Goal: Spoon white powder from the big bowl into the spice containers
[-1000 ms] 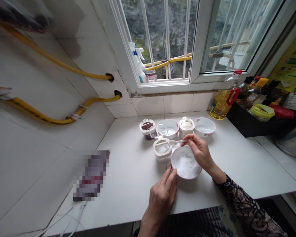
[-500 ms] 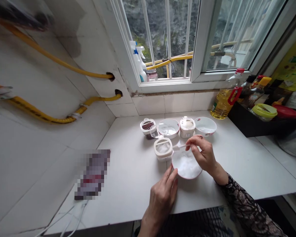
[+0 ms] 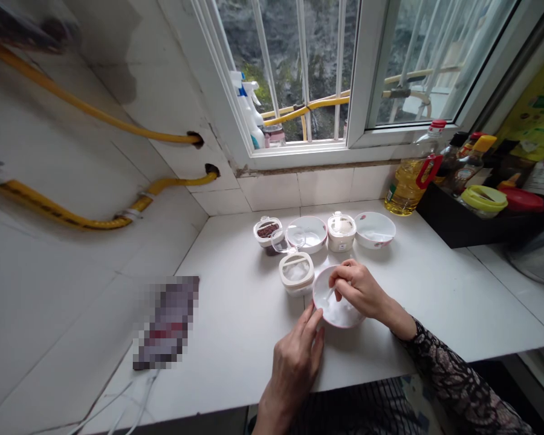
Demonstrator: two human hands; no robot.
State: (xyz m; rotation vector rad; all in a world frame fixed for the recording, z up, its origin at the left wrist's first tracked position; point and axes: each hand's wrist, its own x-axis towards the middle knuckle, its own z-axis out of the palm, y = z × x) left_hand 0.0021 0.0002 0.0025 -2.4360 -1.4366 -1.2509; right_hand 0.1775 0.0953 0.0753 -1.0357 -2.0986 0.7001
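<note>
My right hand [image 3: 360,289] is closed around a small white spoon [image 3: 330,295] and dips it into a white bowl [image 3: 317,284] with a pink rim. White granular stuff lies in this bowl, partly hidden behind the hand. My left hand [image 3: 298,353] grips the bowl's near left rim with its fingertips; the thumb is apart from the rim. Touching or nearly touching the bowl's left side is a square clear jar [image 3: 296,273] with its lid raised and white contents inside.
Behind stand a jar of dark red grains [image 3: 268,232], a white bowl [image 3: 306,234], a jar of pale contents [image 3: 341,232] and another white bowl [image 3: 375,230]. An oil bottle [image 3: 408,181] and a black condiment box [image 3: 453,220] are at right. A blurred-out object [image 3: 167,323] lies left.
My right hand has moved left and tilted the spoon from the jar's side down into the bowl. My left hand stays at the rim. The view has shifted slightly.
</note>
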